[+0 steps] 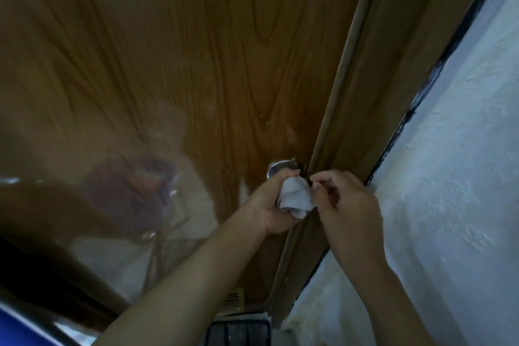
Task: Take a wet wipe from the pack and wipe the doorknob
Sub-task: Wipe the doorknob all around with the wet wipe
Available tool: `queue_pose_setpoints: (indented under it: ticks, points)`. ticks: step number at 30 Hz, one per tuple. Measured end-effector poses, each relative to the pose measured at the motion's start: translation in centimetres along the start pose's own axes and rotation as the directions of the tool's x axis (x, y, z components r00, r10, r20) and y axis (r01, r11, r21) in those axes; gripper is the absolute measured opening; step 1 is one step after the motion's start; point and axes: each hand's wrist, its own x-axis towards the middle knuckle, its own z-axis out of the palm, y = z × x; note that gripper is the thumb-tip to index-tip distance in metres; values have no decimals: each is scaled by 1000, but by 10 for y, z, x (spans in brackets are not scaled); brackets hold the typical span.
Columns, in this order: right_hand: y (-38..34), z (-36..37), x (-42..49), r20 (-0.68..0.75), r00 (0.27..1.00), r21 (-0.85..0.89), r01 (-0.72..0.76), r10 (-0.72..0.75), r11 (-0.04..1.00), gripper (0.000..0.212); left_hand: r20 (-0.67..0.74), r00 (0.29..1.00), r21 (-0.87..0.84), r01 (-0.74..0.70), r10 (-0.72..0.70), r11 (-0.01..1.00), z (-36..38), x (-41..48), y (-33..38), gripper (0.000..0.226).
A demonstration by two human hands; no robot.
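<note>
Doorknob point(276, 170) sits half hidden behind the left hand point(269, 206), its fingers point(284, 177) clamped on the bunched wet wipe point(296, 199). The right hand point(349, 205) is just beside the knob, curled; I cannot tell whether it holds the wipe.

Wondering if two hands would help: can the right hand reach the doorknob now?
Likely barely: the left hand and its wet wipe cover most of the doorknob; only its top shows.

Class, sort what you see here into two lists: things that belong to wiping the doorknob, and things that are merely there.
Belongs to the job: wet wipe; doorknob; left hand, gripping the wipe; right hand, beside it.

Merely there: door; door frame; white wall; dark object at the bottom edge.
</note>
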Motion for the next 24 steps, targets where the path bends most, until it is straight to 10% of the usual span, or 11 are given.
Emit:
queue_pose_setpoints:
  ticks: [7, 15, 24]
  points:
    - [5, 5, -3, 23, 998, 57, -51, 50, 997, 14, 248, 960, -40, -122, 128, 992, -8, 7, -17, 26]
    - [4, 15, -3, -20, 998, -16, -61, 60, 998, 24, 3, 998, 140, -58, 58, 988, -2, 6, 5, 9]
    - [2, 18, -5, 49, 998, -52, -30, 33, 998, 26, 80, 996, 123, -38, 29, 992, -4, 1, -7, 18]
